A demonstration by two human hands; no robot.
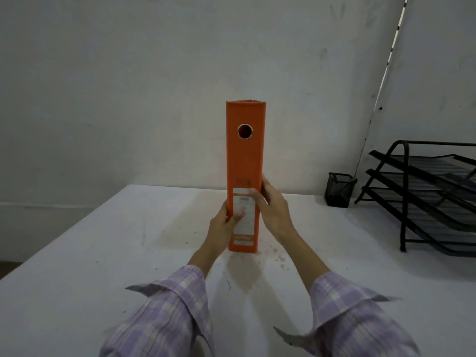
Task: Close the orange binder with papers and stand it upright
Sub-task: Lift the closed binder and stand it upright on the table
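The orange binder (245, 155) stands upright and closed on the white table (103, 253), its spine toward me, with a round finger hole near the top and a white label low down. My left hand (223, 228) grips its lower left edge, thumb on the label. My right hand (273, 207) clasps its right side a little higher, thumb across the spine. The papers inside are hidden.
A black mesh pen cup (339, 189) stands at the back right, beside a black tiered paper tray rack (422, 197) at the right edge. Small dark crumbs speckle the table to the right of the binder's foot. A white wall is close behind.
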